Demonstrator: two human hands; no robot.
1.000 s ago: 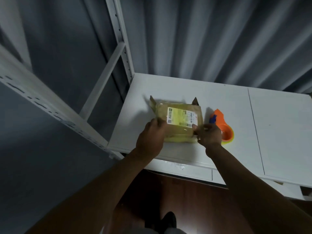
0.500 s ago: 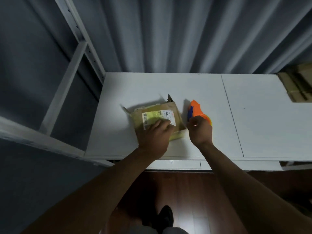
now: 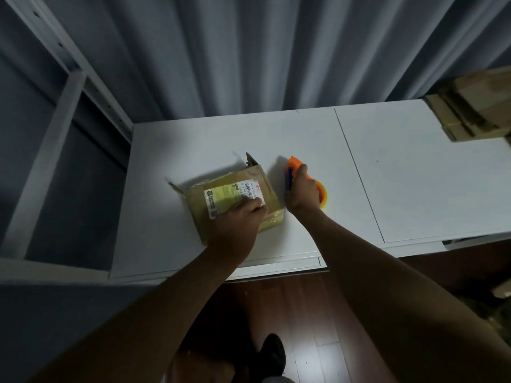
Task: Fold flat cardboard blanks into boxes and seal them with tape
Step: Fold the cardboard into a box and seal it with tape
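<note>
A small brown cardboard box (image 3: 257, 183) with a white and green shipping label lies on the white table (image 3: 193, 150), its flaps closed and two corner flaps sticking up at the far side. My left hand (image 3: 237, 225) presses down on the box's near top with knuckles bent. Just right of the box, my right hand (image 3: 301, 194) grips an orange tape dispenser (image 3: 294, 165) with a blue blade part and a yellow-edged tape roll, which rests on the table.
A stack of flat cardboard blanks (image 3: 475, 111) lies at the table's far right corner. A white metal shelf frame (image 3: 69, 111) stands to the left. Grey curtains hang behind the table. Dark wooden floor and my shoe (image 3: 272, 355) show below the table's front edge.
My right hand left the box's right edge and took hold of the tape dispenser. My left hand slid from the box's left side onto its top. The view swung right, revealing the cardboard stack.
</note>
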